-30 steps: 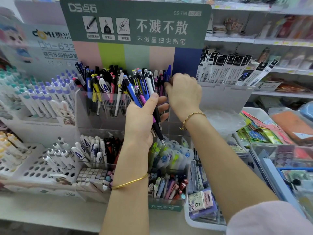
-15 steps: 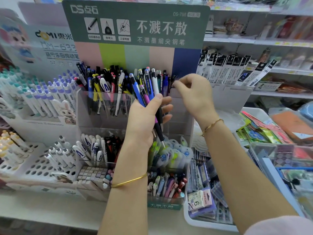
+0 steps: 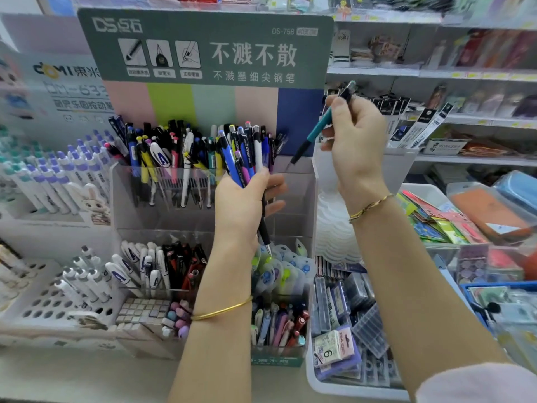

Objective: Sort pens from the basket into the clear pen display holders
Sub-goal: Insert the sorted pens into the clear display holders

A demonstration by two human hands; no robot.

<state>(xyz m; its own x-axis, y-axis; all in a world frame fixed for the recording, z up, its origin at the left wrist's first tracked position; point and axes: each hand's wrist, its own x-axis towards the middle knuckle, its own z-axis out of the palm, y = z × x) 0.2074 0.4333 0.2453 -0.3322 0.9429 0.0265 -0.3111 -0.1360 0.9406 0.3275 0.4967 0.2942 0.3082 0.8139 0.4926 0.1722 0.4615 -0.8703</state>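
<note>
At far left, white tray (image 3: 43, 303) with holes, white pens standing in it; behind it a rack of purple-capped pens (image 3: 58, 175) and a bunny card (image 3: 93, 199). Green sign (image 3: 203, 48) up top over pastel stripes. Clear holder (image 3: 293, 199) below the sign, two tiers: upper tier packed with mixed pens (image 3: 174, 152), black, yellow, blue and white, all upright or leaning; lower tier has white pens (image 3: 139, 269) and black-red ones.

Left hand (image 3: 244, 205) is in front of the holder's upper tier, fingers wrapped round a bunch of pens (image 3: 241, 152), blue, black, white and pink, clickers up, one black tip poking out below the palm. Left forearm with a gold bangle (image 3: 223, 311) blocks part of the lower tier and the correction tapes (image 3: 282, 271).

Right hand (image 3: 357, 141) is raised to the right of the holder, pinching a teal pen (image 3: 319, 129): teal barrel, black grip, tilted, tip down-left just above the holder's right end, clicker up by the thumb.

Behind that hand, boxed pens (image 3: 418, 123) in black-white sleeves. White bin (image 3: 348, 388) low right holds refills; sticker packs (image 3: 436, 222) further right.
</note>
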